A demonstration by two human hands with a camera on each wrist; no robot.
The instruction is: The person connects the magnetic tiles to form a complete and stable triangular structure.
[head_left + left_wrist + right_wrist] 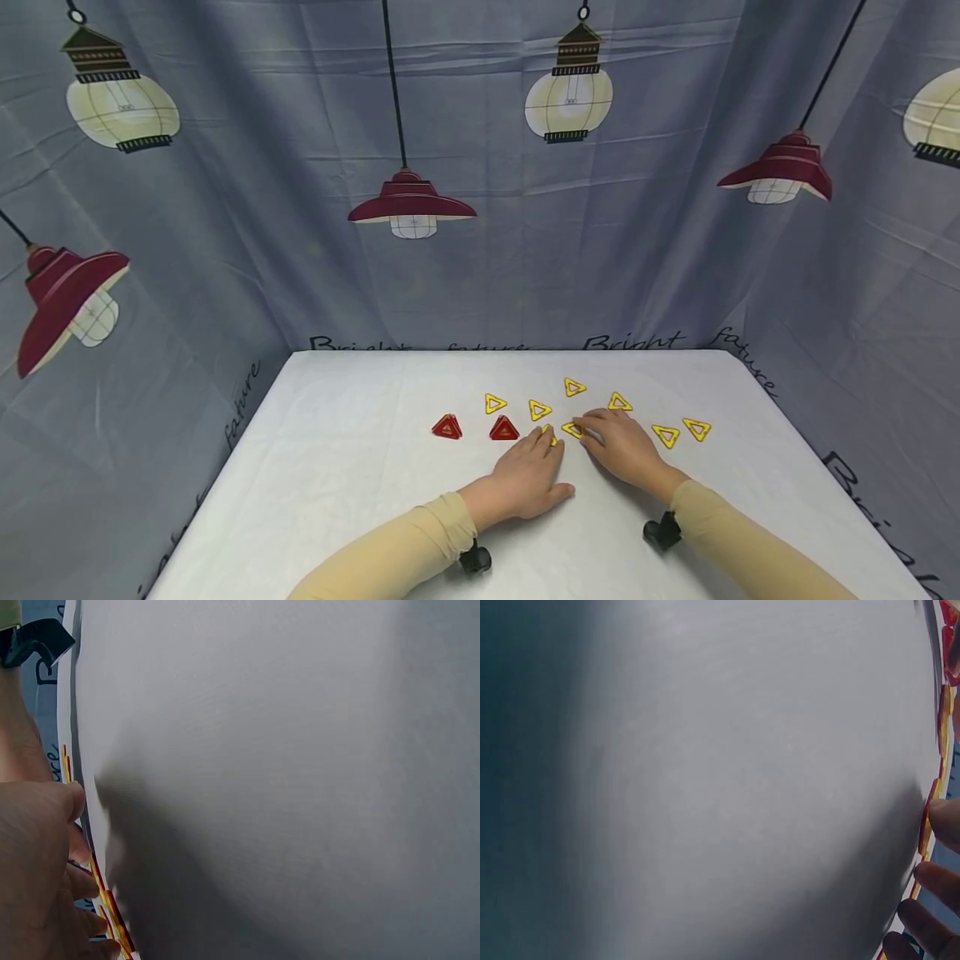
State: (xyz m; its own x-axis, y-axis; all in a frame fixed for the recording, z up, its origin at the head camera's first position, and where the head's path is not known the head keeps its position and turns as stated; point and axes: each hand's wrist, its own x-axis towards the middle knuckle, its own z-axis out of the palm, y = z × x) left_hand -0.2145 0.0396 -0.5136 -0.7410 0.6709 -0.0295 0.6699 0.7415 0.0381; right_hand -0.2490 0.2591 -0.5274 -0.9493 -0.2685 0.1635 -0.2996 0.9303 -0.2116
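Note:
In the head view, the left hand (523, 479) lies with fingers extended, their tips on a yellow triangle (552, 440). Just right of it, the right hand (621, 446) has its thumb and fingertips at another yellow triangle (572, 430); whether it pinches it is hard to see. The left wrist view has the left hand (37, 862) at the left edge, partly cut off, beside thin yellow and red pieces (112, 915). At the right edge of the right wrist view, fingertips of the right hand (939, 877) touch a yellow and red piece (928, 817).
Two red triangles (447, 427) (504, 428) lie left of the hands on the white table (337, 467). More yellow triangles (495, 403) (540, 409) (574, 387) (619, 402) lie behind the hands, and two others (665, 436) (697, 429) to the right. A patterned curtain (480, 283) surrounds the table.

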